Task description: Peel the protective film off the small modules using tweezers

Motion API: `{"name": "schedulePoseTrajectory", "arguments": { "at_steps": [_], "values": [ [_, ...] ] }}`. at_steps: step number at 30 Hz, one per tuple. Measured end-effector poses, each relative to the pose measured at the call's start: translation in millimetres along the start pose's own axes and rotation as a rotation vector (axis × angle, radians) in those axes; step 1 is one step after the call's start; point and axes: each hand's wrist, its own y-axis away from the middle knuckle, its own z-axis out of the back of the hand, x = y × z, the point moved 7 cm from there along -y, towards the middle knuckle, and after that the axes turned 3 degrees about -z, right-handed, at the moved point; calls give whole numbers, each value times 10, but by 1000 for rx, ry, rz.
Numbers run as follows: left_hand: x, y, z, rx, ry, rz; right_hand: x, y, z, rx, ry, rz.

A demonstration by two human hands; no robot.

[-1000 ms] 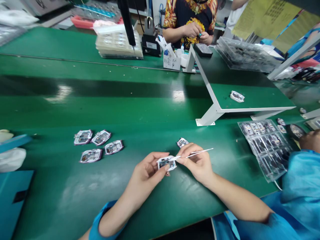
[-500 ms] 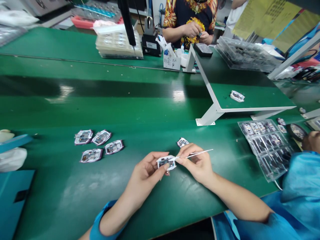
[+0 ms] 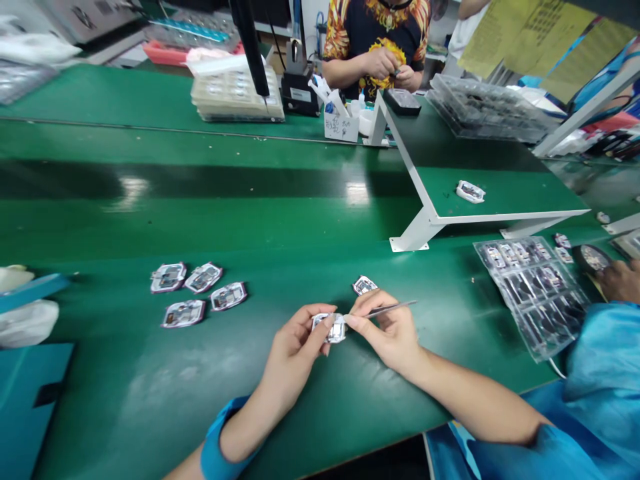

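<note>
My left hand (image 3: 295, 347) pinches a small white-framed circuit part (image 3: 331, 327) just above the green table. My right hand (image 3: 387, 330) grips metal tweezers (image 3: 393, 308), their tips touching the right edge of that part. Another such part (image 3: 364, 285) lies on the table just beyond my right hand. Several similar parts with purple rims (image 3: 200, 292) lie in a group to the left.
A clear blister tray of parts (image 3: 537, 293) lies at the right, where a co-worker's hand (image 3: 620, 280) rests. A white angled stand (image 3: 425, 220) carries a green shelf with one part (image 3: 470, 192). Across the table a person works behind a white tool holder (image 3: 341, 123) and stacked trays (image 3: 235, 93).
My left hand has turned the part slightly and my fingers cover more of it. The tweezers sit a little lower and flatter. The co-worker's hand at the right has shifted.
</note>
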Motion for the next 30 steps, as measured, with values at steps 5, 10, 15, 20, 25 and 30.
{"name": "schedulePoseTrajectory", "arguments": {
  "at_steps": [5, 10, 15, 20, 25, 30],
  "values": [
    [-11, 16, 3, 13, 46, 66, -4, -23, 57, -12, 44, 14],
    [-32, 30, -12, 45, 145, 89, -92, -69, 125, -34, -83, -88],
    [-32, 52, -38, 63, 153, 95, -44, -59, 30, 67, 24, -13],
    [-11, 48, -46, 87, 100, 81, -78, -64, -14, 112, 38, -41],
    [-6, 48, -47, 104, 74, 73, -170, -65, 33, 71, -40, -142],
    [-39, 52, -66, 105, 21, 21, -170, -54, 63, 19, -12, -149]
  ]
}}
